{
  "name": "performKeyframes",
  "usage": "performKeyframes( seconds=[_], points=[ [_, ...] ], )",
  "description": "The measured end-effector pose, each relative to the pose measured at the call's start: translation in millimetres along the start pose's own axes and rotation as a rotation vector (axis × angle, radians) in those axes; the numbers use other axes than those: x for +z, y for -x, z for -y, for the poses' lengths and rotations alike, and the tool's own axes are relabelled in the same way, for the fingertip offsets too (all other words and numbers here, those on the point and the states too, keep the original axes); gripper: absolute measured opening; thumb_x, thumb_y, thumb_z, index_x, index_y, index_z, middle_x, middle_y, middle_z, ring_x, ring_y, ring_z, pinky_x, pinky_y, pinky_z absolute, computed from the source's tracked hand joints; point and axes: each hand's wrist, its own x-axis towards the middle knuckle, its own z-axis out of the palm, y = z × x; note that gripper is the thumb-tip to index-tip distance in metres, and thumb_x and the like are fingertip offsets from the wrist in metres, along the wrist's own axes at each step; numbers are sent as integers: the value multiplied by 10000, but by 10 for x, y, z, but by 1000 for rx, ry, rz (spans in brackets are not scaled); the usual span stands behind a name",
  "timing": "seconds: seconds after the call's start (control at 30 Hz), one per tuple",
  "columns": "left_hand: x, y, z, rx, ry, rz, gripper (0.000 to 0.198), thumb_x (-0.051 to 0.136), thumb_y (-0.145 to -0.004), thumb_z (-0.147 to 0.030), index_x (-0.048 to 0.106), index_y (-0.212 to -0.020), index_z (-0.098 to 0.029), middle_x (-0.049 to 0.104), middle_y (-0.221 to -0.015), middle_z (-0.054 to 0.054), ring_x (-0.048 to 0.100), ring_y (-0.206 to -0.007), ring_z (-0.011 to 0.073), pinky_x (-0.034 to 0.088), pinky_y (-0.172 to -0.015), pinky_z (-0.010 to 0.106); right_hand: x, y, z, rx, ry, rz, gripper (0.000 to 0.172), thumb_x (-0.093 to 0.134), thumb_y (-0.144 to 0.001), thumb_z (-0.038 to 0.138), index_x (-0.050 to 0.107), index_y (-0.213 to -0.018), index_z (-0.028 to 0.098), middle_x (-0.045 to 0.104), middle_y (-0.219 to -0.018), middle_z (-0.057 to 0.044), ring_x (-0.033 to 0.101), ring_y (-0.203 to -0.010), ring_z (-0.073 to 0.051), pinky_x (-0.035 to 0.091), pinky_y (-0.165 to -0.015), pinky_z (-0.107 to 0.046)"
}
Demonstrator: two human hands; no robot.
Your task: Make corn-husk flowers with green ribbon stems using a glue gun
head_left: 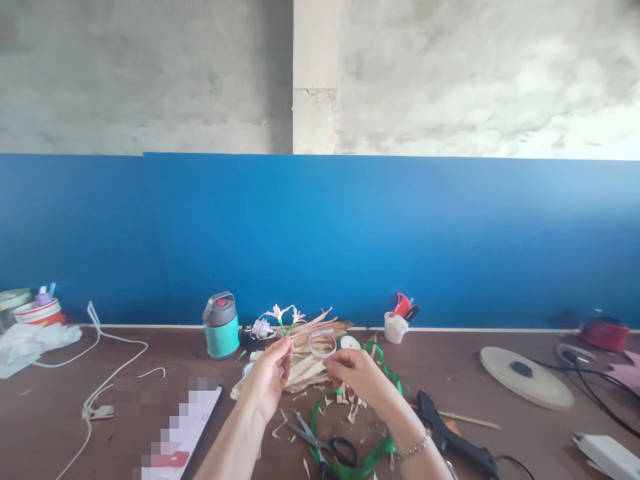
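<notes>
My left hand [274,373] is closed, with thumb and forefinger pinching the green stem of a small artificial flower [285,319] with pale cream petals. Just to its right, my right hand [353,373] pinches the lower edge of a thin, ring-shaped tape roll [323,344], which faces me. Behind both hands lies a bundle of dry corn husks [305,373]. Scissors [325,443] with black handles rest below, between my forearms. Green ribbon [383,450] loops around them, among scattered husk scraps [353,407].
A teal flask [223,330] stands at the back left, a white cup [396,327] with tools at the back right. A black glue gun [453,437] lies beside my right forearm. Further right is a round pale disc [525,378]. White cables [93,393] cross the left side.
</notes>
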Motion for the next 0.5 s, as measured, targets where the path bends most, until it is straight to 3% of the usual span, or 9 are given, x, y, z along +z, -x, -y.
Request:
performKeyframes(
  seconds=[0.33,0.5],
  points=[
    [-9,-5,30,62,-22,48,158,783,-643,-195,673,-750,-157,635,-687,-28,560,-562,52,407,-517,148,-23,18,43,-6,27,73,231,606,-759,356,687,-771,139,637,-618,-23,533,-514,-112,329,-402,-181],
    [50,136,-1,292,-141,224,173,796,-630,-260,679,-710,-163,674,-696,-12,591,-704,96,428,-680,176,-44,141,129,-63,50,269,173,670,-703,262,731,-838,173,679,-700,-19,555,-587,-119,399,-506,-200]
  ],
)
